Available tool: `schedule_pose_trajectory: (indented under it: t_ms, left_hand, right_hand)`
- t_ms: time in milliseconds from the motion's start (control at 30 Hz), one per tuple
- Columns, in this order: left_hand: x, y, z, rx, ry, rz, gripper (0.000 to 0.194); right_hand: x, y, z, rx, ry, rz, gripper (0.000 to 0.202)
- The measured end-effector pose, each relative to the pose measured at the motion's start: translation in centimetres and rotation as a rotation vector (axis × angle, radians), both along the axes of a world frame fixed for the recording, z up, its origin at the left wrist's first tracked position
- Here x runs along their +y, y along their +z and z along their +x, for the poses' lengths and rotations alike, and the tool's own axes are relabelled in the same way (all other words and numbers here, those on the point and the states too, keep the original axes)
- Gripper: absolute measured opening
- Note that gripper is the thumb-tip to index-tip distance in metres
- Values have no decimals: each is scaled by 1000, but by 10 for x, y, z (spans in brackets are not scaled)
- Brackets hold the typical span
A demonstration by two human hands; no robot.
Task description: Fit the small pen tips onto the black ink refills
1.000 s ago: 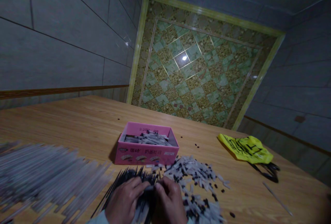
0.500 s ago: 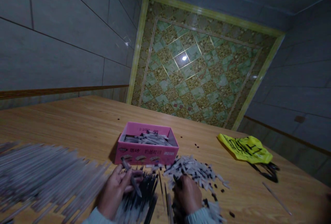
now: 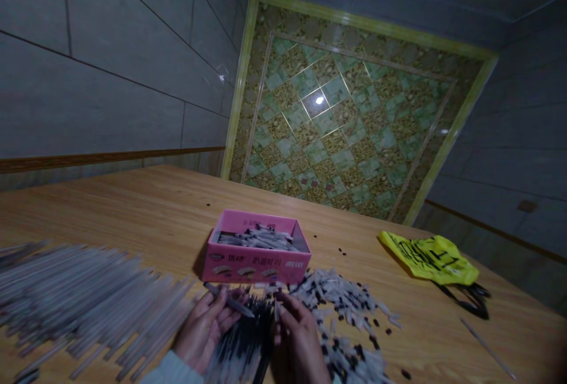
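My left hand (image 3: 206, 328) is closed on a grey pen (image 3: 239, 306), which slants down to the right between thumb and fingers. My right hand (image 3: 303, 337) pinches a small pale piece, perhaps a pen cap (image 3: 277, 311), a short way right of the pen's lower end. Beneath both hands lies a bundle of thin dark-tipped sticks like pen refills (image 3: 243, 342). Right behind the hands stands an open pink box (image 3: 257, 266) with many assembled-looking pens (image 3: 261, 237) in it. A heap of small white and black pieces (image 3: 339, 292) spreads beside my right hand.
Many long translucent tubes (image 3: 80, 295) are laid side by side on the left of the wooden table (image 3: 146, 212). A yellow bag (image 3: 432, 257) with black straps lies at the right, a single thin tube (image 3: 487, 348) in front of it. Small black bits (image 3: 405, 374) are scattered about.
My right hand has come up and left from the small pieces, closer to the left hand, with its pinched piece now showing. The left hand still holds the pen, tilted flatter.
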State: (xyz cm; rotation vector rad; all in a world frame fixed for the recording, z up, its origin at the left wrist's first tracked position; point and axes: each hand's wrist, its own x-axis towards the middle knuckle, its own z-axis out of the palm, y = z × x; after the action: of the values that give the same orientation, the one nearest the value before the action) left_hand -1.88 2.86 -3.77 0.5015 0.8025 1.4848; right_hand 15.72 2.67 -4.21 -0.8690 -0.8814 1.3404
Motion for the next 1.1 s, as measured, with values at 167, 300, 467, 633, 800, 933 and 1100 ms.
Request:
schedule_pose_trajectory:
  t_ms: [167, 300, 467, 633, 800, 933, 1100]
  left_hand:
    - [2, -5, -1, -4, -15, -11, 17]
    - [3, -4, 1, 4, -13, -21, 17]
    - [2, -3, 2, 23, 2, -42, 17]
    - [1, -2, 2, 22, 22, -35, 17]
    - [1, 0, 2, 32, 26, -35, 18]
    - [1, -2, 2, 37, 2, -25, 22]
    - [1, -3, 2, 37, 26, -24, 21]
  right_hand:
    - [-11, 4, -13, 162, 111, -128, 34]
    - [-14, 6, -13, 186, 131, -161, 38]
    - [-12, -1, -14, 233, 90, -127, 46]
    - [-11, -8, -13, 233, 86, -92, 46]
    - [-12, -8, -14, 234, 100, -97, 44]
    - [-14, -6, -14, 242, 110, -108, 40]
    - [-14, -5, -10, 254, 138, -137, 38]
